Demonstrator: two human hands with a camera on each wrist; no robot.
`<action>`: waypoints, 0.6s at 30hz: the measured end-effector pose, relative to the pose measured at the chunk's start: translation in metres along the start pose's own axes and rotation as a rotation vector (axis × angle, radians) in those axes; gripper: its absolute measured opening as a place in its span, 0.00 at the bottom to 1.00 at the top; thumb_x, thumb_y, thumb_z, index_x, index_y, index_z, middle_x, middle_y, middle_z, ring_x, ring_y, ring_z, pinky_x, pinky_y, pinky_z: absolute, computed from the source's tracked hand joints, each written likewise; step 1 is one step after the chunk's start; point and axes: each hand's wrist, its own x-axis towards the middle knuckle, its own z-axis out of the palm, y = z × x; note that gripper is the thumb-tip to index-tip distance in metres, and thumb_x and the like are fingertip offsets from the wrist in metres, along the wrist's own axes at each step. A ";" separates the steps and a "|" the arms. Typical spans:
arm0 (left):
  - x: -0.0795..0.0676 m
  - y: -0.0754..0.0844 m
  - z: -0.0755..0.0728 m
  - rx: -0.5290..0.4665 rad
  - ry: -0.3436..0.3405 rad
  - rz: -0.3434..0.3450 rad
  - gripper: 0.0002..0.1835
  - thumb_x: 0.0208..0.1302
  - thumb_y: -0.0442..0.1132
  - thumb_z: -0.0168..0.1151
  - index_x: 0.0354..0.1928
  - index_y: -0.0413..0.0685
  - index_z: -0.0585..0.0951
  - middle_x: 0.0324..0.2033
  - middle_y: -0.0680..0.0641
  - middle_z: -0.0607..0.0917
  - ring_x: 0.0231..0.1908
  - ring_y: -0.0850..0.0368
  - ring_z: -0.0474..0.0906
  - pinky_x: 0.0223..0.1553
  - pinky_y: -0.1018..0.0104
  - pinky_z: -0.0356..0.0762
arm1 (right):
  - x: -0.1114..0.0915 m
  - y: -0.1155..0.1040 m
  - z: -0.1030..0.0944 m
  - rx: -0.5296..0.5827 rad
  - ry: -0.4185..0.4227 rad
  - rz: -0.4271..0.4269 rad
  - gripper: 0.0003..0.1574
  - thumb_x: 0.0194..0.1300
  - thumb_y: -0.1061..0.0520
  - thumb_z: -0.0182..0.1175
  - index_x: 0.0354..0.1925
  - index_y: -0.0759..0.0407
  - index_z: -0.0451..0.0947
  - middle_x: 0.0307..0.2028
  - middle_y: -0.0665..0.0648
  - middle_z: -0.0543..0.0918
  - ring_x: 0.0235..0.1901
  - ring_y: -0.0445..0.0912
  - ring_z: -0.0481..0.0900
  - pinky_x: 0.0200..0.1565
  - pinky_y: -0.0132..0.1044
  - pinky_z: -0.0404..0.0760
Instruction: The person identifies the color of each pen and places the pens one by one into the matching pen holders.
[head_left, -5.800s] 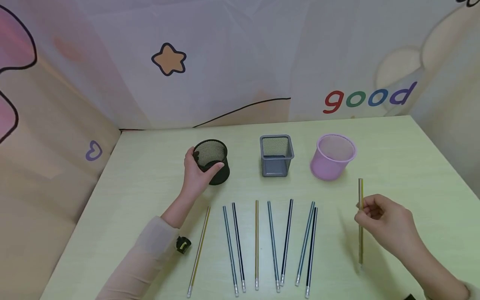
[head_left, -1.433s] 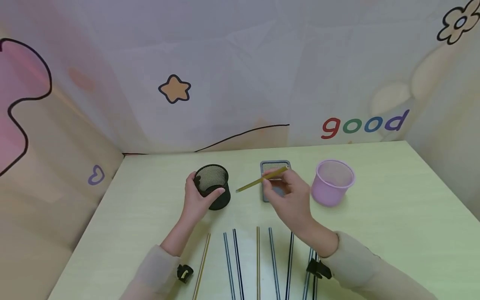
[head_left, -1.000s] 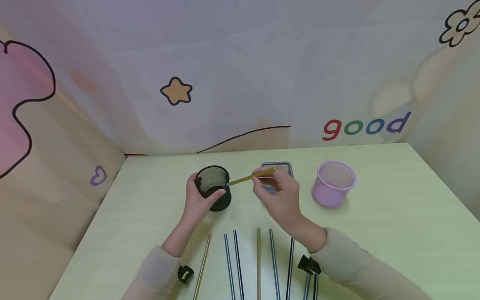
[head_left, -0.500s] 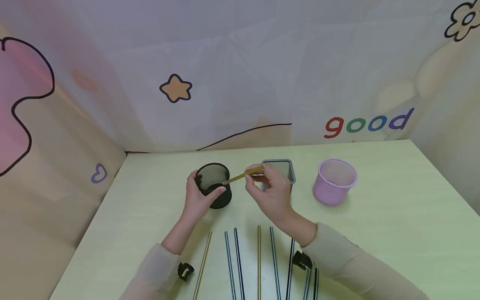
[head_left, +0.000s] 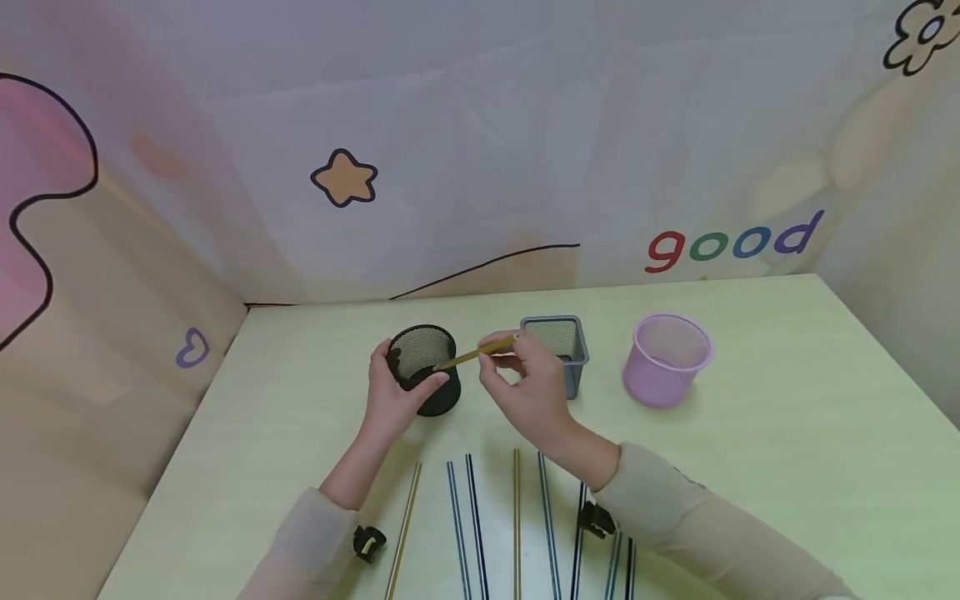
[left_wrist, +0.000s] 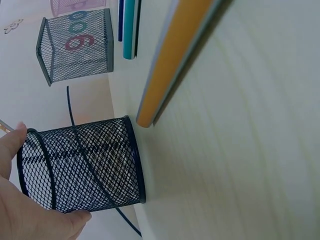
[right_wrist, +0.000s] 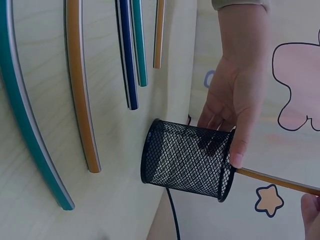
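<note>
My left hand (head_left: 393, 396) grips a black round mesh pencil cup (head_left: 438, 402) on the table, thumb at its near rim and fingers round its left side. My right hand (head_left: 532, 392) pinches a yellow striped pencil (head_left: 468, 356) between thumb and fingers. Slanting down to the left, the pencil has its silver end just over the cup's opening. In the right wrist view, the pencil (right_wrist: 275, 179) meets the rim beside my left thumb. The left wrist view has the mesh cup (left_wrist: 90, 165) from the side, with no pencils visible inside.
A grey square mesh holder (head_left: 573, 358), partly behind my right hand, and a pink round cup (head_left: 660, 379) stand to the right. Several pencils lie nearer me, among them a yellow pencil (head_left: 403, 529), a teal pencil (head_left: 459, 529) and a dark blue pencil (head_left: 477, 529).
My right hand has carried the yellow pencil from the table's right side leftward to the black cup, tilting it from upright to slanted. Its end has crossed the rim. My left hand keeps its hold.
</note>
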 end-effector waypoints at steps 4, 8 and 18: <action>0.000 -0.001 -0.001 0.001 0.001 0.010 0.53 0.52 0.41 0.72 0.70 0.33 0.46 0.67 0.33 0.56 0.66 0.41 0.57 0.67 0.47 0.56 | -0.002 0.001 0.003 -0.035 -0.015 0.017 0.09 0.53 0.75 0.60 0.35 0.72 0.76 0.35 0.65 0.82 0.35 0.54 0.82 0.38 0.34 0.84; -0.001 -0.001 -0.001 0.004 0.007 0.009 0.53 0.52 0.41 0.72 0.70 0.33 0.47 0.67 0.33 0.56 0.66 0.42 0.57 0.67 0.48 0.56 | -0.003 0.002 0.004 -0.068 -0.037 0.038 0.07 0.55 0.73 0.60 0.36 0.71 0.76 0.36 0.65 0.82 0.35 0.53 0.83 0.38 0.34 0.84; -0.001 0.000 0.001 -0.001 0.002 0.007 0.53 0.52 0.41 0.72 0.70 0.33 0.46 0.67 0.33 0.56 0.67 0.42 0.56 0.68 0.48 0.55 | -0.005 0.003 0.009 -0.105 -0.078 0.065 0.06 0.56 0.71 0.59 0.36 0.70 0.77 0.36 0.65 0.82 0.36 0.53 0.84 0.38 0.33 0.84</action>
